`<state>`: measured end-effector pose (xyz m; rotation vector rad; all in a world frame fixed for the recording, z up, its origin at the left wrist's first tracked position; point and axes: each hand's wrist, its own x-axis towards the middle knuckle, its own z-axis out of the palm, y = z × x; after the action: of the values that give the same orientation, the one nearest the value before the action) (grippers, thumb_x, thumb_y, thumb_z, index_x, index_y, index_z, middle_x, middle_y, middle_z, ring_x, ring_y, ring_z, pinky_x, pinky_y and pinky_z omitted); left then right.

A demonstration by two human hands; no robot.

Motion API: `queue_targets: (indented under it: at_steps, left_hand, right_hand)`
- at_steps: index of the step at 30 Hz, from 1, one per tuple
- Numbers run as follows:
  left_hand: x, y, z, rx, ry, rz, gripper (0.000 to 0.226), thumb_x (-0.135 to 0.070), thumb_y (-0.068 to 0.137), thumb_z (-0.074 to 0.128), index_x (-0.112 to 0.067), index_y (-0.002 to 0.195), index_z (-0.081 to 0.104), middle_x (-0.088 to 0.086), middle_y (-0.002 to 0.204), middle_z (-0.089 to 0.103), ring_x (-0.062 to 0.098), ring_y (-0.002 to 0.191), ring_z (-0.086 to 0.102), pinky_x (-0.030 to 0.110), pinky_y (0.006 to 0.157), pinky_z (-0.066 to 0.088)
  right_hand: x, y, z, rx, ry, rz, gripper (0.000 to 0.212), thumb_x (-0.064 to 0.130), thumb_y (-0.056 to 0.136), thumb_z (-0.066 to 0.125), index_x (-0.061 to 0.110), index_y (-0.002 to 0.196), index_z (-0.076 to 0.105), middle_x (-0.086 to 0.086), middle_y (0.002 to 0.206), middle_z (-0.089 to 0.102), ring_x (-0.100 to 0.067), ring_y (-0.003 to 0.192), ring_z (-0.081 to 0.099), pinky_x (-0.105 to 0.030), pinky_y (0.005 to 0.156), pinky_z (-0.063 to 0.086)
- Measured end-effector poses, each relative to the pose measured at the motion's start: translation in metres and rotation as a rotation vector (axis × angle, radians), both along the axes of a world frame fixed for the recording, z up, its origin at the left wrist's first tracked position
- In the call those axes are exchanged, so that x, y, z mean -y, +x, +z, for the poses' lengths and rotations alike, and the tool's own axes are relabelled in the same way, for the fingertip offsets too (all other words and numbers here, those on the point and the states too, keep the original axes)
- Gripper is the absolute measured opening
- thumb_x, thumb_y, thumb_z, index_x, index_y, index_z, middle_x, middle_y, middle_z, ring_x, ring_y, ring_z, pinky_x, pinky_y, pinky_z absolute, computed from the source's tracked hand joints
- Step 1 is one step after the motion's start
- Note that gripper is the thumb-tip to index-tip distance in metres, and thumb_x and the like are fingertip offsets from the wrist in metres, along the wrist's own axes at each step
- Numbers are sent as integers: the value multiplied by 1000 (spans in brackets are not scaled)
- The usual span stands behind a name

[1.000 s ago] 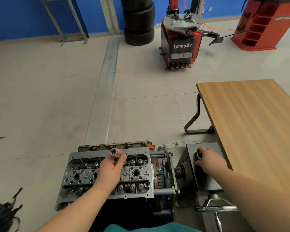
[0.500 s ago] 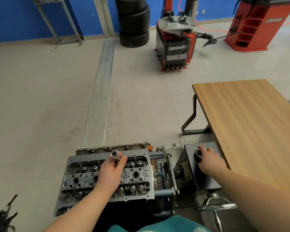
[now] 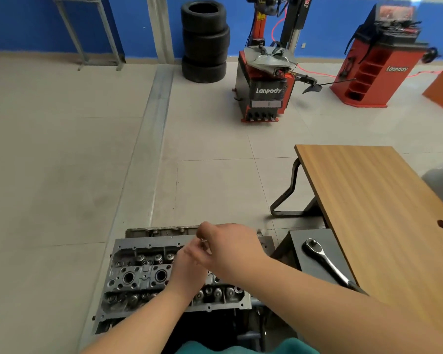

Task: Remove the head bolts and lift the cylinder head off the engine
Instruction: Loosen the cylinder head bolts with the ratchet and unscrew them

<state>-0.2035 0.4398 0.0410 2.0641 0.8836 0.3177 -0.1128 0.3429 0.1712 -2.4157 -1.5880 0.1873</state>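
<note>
A: Where's the cylinder head [image 3: 149,274] rn?

B: On the engine, sitting in the stand, low centre of view, valve side up. Not lifted yet. Bench [image 3: 384,205] is off to its right.

A: Hands?

B: Both meet over the far edge of the head. Left hand [image 3: 189,267] comes up from below, fingers curled round smth small and shiny; right hand [image 3: 228,249] reaches across on top of it, fingers bent down to the same spot. What's being pinched is mostly hidden & blurred, can't tell if socket or bolt. Whether the right hand actually grips it or just touches, can't tell either.

A: Why both hands there?

B: My guess: one steadies the piece, other works it, i.e. fitting or pulling smth at a bolt hole along that far edge. Judgement only.

A: Ratchet?

B: 1 ratchet [image 3: 325,264], lying loose on the dark box [image 3: 315,241] of the stand, just beside the bench's near-left edge, drive end facing away. Prob. parked there so it's within reach of the right hand.

A: Counts?

B: 1 head, 1 ratchet, 2 hands, 1 bench, nothing on the visible benchtop. Background: 1 stack of 3 tyres [image 3: 205,39], 2 red Lanpody machines [image 3: 266,80]. Head bolts: none I can count for sure.
</note>
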Motion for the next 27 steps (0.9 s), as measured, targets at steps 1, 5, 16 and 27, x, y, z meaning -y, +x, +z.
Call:
queue_targets:
  at_steps: [1, 5, 16, 27]
  left_hand:
    - [-3, -2, -3, 16, 4, -8, 55, -1, 88, 69, -51, 83, 48, -27, 70, 62, -17, 75, 60, 0, 62, 44]
    - [-14, 0, 13, -44, -36, -213, 32, -35, 86, 47, -65, 74, 52, -32, 67, 60, -14, 65, 56, 3, 58, 42]
    - [-54, 11, 32, -83, -206, -462, 28, -16, 90, 64, -30, 67, 57, -21, 58, 55, -2, 56, 47, 17, 57, 38]
    - [-47, 3, 39, 39, -270, -378, 12, -21, 93, 72, -33, 95, 71, -14, 97, 76, -3, 93, 70, 18, 82, 57]
  right_hand:
    - [-5, -5, 0, 65, -16, 10, 45, 66, 99, 44, 24, 108, 56, 6, 73, 66, -22, 65, 62, -30, 56, 39]
    - [-20, 0, 5, 179, -101, -77, 33, 46, 100, 53, 19, 96, 36, 4, 56, 43, -24, 48, 42, -28, 48, 19]
    - [-18, 16, 16, 14, -187, 152, 33, 24, 93, 61, 36, 124, 64, 5, 118, 58, -21, 106, 55, -35, 78, 43]
    - [-22, 21, 19, 68, -275, 171, 24, 5, 92, 59, 17, 111, 67, -1, 100, 56, -26, 96, 59, -35, 68, 48]
